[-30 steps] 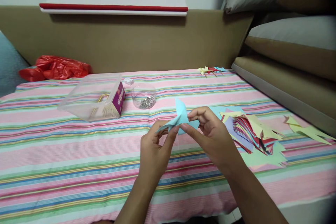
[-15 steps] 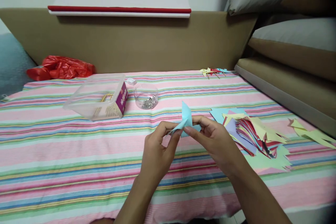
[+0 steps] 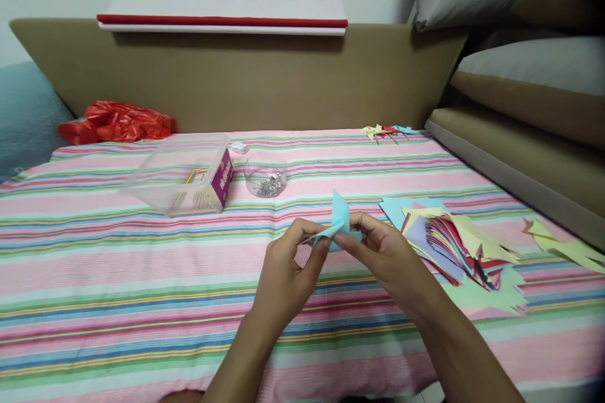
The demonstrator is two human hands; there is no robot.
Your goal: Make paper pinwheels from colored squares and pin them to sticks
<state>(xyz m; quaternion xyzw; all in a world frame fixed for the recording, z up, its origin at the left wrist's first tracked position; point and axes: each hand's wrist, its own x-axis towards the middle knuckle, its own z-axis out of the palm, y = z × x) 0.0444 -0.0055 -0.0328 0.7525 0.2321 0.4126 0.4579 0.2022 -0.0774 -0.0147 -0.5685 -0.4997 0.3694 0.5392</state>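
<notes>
The left hand (image 3: 293, 264) and right hand (image 3: 385, 252) both pinch a folded light-blue paper pinwheel (image 3: 340, 220) between thumbs and fingers, above the striped cloth (image 3: 165, 302). Right of the hands lies a pile of colored paper (image 3: 454, 245); beyond them, to the left, stands a clear round container (image 3: 265, 176) holding small metal pieces.

Striped cloth (image 3: 155, 271), clear box (image 3: 146, 186), round container (image 3: 254, 181), red bag (image 3: 118, 123), paper stack (image 3: 454, 242), 3 pinwheels (image 3: 390, 131)
</notes>
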